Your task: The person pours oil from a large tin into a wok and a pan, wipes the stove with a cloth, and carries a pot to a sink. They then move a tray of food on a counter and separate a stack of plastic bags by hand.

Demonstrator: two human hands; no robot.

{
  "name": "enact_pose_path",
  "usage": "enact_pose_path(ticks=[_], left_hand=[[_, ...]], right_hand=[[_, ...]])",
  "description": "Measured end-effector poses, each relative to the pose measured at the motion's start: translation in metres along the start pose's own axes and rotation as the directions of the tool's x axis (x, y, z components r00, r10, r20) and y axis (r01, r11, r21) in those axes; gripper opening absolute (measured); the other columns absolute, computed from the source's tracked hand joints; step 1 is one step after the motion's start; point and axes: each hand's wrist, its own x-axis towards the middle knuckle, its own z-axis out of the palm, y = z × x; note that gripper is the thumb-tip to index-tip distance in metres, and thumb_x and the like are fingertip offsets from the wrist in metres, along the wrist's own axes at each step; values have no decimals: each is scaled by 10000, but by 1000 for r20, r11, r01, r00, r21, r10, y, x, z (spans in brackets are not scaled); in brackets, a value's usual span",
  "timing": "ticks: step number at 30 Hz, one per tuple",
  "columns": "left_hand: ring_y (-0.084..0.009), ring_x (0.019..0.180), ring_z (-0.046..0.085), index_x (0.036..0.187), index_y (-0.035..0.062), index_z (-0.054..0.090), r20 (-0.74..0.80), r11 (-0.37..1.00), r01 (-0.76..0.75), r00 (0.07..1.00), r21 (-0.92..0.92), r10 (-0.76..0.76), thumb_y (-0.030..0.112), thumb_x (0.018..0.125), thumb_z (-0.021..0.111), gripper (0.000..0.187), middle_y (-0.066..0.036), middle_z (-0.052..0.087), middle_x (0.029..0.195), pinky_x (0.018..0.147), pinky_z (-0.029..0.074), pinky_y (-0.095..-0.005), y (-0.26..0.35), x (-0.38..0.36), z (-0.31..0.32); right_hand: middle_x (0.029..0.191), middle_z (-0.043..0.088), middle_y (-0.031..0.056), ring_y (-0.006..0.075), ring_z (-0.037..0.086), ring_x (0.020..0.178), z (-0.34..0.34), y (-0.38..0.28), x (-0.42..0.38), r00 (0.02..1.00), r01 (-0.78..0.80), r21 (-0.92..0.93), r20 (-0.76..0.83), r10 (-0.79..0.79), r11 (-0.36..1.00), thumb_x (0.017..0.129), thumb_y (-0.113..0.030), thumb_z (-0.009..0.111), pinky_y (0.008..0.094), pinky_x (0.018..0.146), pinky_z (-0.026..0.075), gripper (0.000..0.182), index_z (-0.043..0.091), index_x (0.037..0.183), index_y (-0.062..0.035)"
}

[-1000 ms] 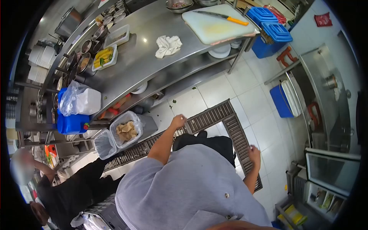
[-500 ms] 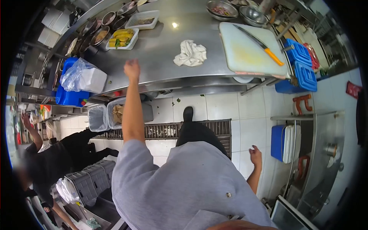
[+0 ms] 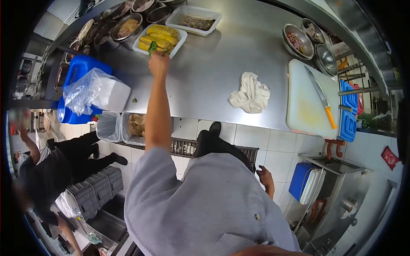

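My left hand is at the near edge of a white tray of long yellow food pieces. Its fingers are closed at a green leaf; the fingertips are partly hidden by the hand itself. Behind this tray, a white basket holds a greyish-brown food. Low at my right side hangs my right hand, empty, fingers apart. A crumpled white cloth lies on the steel table, left of a cutting board bearing an orange-handled knife.
Metal bowls crowd the table's back left; others stand at the back right. A plastic bag and blue container are at the left. Lined bins stand below. Another person is at the far left.
My left hand has moved forward to the tray of yellow pieces. The view has come closer to the table, which fills more of the picture. My right hand still hangs at my side.
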Motion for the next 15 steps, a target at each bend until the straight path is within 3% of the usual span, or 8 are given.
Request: enact_pose_path(ticks=[2,6,8,9,12,13,15], left_hand=[[-361,921,597,891,85,618,38,993,-54,998,108,51,305,745,635,264,-173,641,940,799,472,-437,-4,3,-4],[-371,876,604,896,70,626,-1,982,-108,994,156,110,230,776,606,201,-189,642,911,772,472,-445,-2,1,-31],[-364,790,626,910,20,628,-73,987,-111,992,-115,103,203,771,595,232,-201,647,839,768,470,-431,-17,20,-30],[-384,789,613,900,9,611,-123,978,-175,979,-110,162,181,779,590,210,-216,639,839,742,467,-452,-23,26,-26],[-422,774,592,894,-20,585,-205,942,-334,922,3,328,154,780,581,208,-254,617,816,701,464,-476,-35,45,-16],[-431,779,588,906,-19,590,-216,931,-359,906,64,364,130,768,575,204,-264,610,814,705,465,-480,-30,45,-17],[-417,808,593,888,-8,615,-107,978,-206,973,-24,203,112,750,577,186,-262,611,840,721,470,-471,-24,42,-18]], right_hand=[[826,646,201,339,634,802,-7,-20,14,999,26,-51,27,-25,998,823,-244,577,390,709,491,411,536,1177,-41],[765,628,222,305,636,737,-35,-36,39,995,87,-145,-41,-93,986,812,-230,591,360,669,480,414,541,1167,-22],[753,622,237,324,637,760,-48,-33,52,983,96,-173,-137,-120,980,800,-225,603,376,686,483,426,541,1159,-5],[813,622,254,359,627,829,-66,-71,42,996,-65,-166,-70,54,984,799,-239,603,397,718,486,428,543,1153,-6],[985,597,272,384,595,922,-58,-35,73,975,64,-438,-166,-151,897,783,-268,623,415,777,487,448,553,1144,-12],[937,619,254,397,593,916,-60,-44,74,979,95,-350,-136,-151,932,772,-277,621,435,801,478,469,542,1165,-34],[966,610,260,402,586,930,-56,-55,79,996,55,-301,-53,-74,952,783,-281,607,439,811,473,463,539,1167,-32]])
